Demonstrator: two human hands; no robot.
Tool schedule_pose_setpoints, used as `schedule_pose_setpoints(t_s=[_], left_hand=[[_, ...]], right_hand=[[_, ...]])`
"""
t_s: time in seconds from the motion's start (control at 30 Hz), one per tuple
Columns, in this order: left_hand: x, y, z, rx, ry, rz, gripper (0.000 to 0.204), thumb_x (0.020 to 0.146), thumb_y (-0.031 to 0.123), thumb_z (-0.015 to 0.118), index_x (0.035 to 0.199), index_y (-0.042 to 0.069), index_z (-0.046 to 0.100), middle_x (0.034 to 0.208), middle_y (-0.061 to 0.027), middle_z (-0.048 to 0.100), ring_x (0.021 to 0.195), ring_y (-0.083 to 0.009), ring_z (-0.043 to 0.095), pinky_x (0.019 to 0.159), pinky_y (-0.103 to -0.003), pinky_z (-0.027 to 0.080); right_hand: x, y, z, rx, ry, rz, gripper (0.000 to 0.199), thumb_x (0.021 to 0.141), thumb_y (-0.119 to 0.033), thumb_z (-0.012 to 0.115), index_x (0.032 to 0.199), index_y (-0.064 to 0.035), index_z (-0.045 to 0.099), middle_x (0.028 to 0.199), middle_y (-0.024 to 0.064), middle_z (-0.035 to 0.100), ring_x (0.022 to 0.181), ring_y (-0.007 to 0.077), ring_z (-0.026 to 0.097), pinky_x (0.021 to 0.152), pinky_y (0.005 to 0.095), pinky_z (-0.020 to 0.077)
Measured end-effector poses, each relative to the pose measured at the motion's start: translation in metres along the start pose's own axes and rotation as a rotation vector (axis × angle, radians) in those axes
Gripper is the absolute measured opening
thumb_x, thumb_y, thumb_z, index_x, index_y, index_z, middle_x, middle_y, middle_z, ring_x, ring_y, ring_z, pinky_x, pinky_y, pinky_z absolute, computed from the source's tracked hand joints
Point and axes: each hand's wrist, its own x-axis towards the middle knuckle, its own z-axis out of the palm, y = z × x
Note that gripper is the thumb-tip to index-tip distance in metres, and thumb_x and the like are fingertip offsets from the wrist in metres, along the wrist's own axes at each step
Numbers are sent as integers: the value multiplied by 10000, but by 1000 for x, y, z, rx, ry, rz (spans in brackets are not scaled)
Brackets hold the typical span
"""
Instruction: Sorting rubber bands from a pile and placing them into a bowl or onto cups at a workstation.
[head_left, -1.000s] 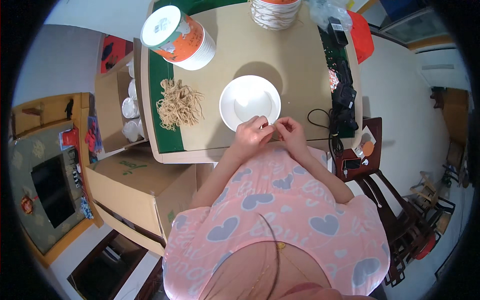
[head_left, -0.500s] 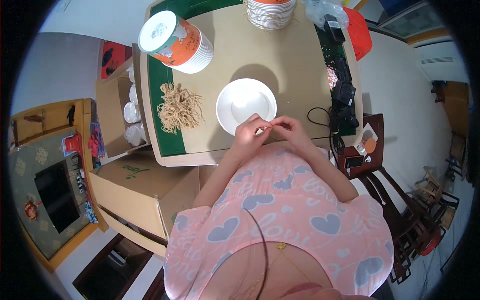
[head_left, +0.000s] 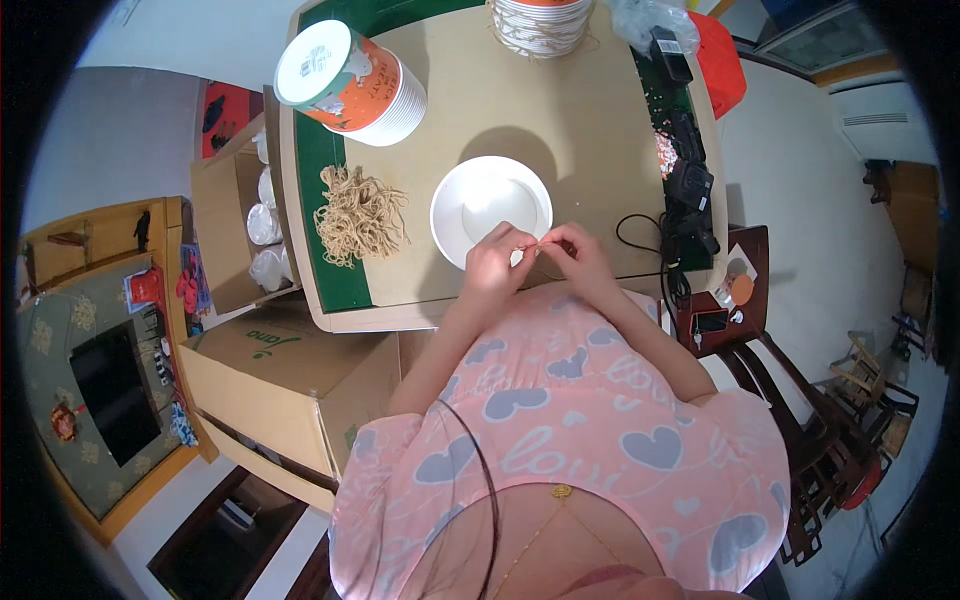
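Observation:
A white paper tub [head_left: 460, 205] stands on the table just in front of me, its round opening facing up. At its near right rim my left hand [head_left: 495, 262] and my right hand [head_left: 580, 262] meet, thumbs and forefingers pinched together. Between the fingertips shows a bit of thin tan twine [head_left: 539, 247], mostly hidden by the fingers. To the left lies a loose heap of tan twine pieces [head_left: 360, 215]. Beyond it a stack of white paper tubs [head_left: 395, 110] lies tilted, the end one printed orange and green.
At the far edge rises another tub stack [head_left: 540, 28] with strands hanging from it. Black power adapters and cables [head_left: 690, 185] line the table's right side, near a red plastic container [head_left: 717, 65]. Cardboard boxes [head_left: 290, 350] stand at the left, and a dark red chair [head_left: 735, 330] at the right.
My pinched fingertips have shifted very slightly and still meet at the tub's near right rim. The tub, the twine heap and the stacks look the same.

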Motion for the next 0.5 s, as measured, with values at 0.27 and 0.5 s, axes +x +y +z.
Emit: schedule_pose_setpoints(t_s=[0.27,0.5], left_hand=[[-5,-6,5,-78,59,-114,91,748,30,691,828,30,648,717,-51,587,540,-105,474,488,-234,383],[-8,3,5,-87,61,-174,87,747,52,703,823,21,675,721,-64,622,542,-114,484,496,-246,395]], right_hand=[[4,-7,1,332,-90,229,125,850,-142,623,889,-24,626,670,-34,541,574,41,471,511,193,375],[3,-7,5,415,-63,263,123,848,-138,626,874,-18,643,671,-29,550,575,40,476,507,185,374]])
